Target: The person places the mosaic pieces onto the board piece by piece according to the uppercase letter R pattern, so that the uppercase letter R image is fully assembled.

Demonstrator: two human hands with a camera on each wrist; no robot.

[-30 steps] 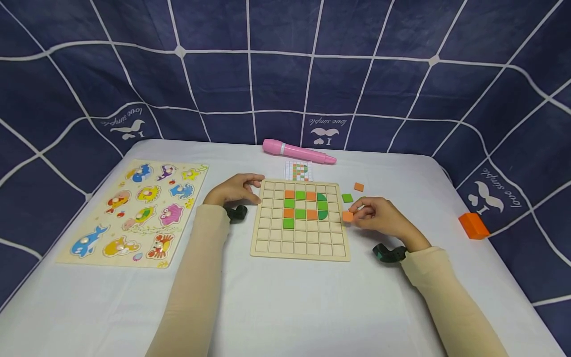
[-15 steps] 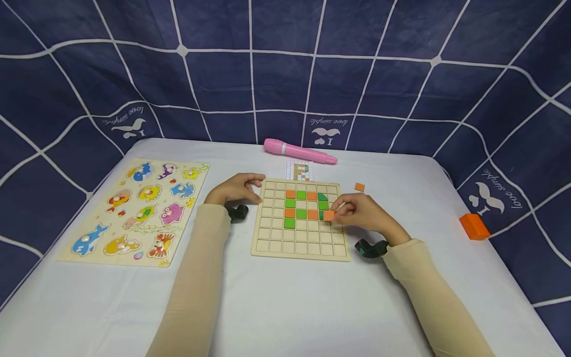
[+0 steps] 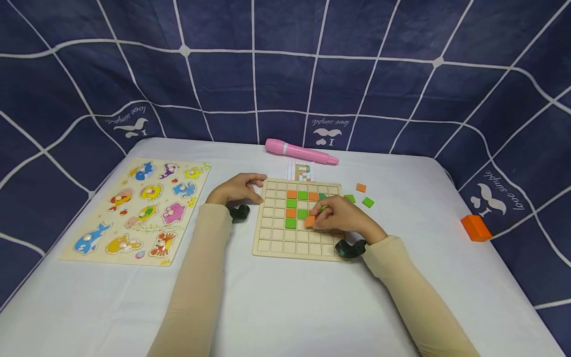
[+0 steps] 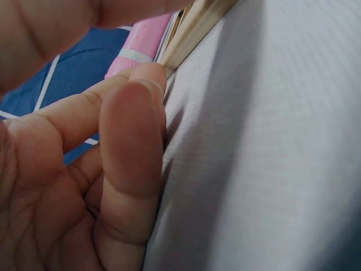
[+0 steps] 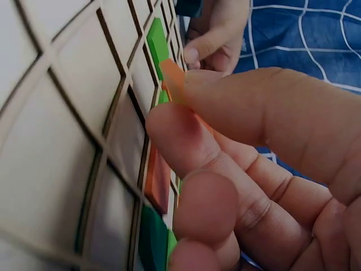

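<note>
My right hand (image 3: 341, 215) pinches an orange square tile (image 3: 310, 221) between thumb and fingertips, low over the wooden grid board (image 3: 276, 243). In the right wrist view the orange tile (image 5: 174, 79) is tilted, its edge close to the board's slots. My left hand (image 3: 238, 189) rests at the board's left edge, fingers relaxed, thumb and fingertips right at the rim. Green and orange tiles sit in the board's cells, among them a green tile (image 3: 290, 223) in the lower left of the pattern. The right hand hides some tiles on the pattern's right side.
Loose tiles lie right of the board, including an orange one (image 3: 361, 188) and a green one (image 3: 368, 202). A pattern card (image 3: 301, 171) and pink microphone-shaped toy (image 3: 301, 151) lie behind it. A sea-animal peg puzzle (image 3: 134, 213) is left; an orange block (image 3: 476, 228) is far right.
My right hand has carried the orange tile leftward from beyond the board's right edge to over its middle cells. The left hand has stayed at the board's left edge.
</note>
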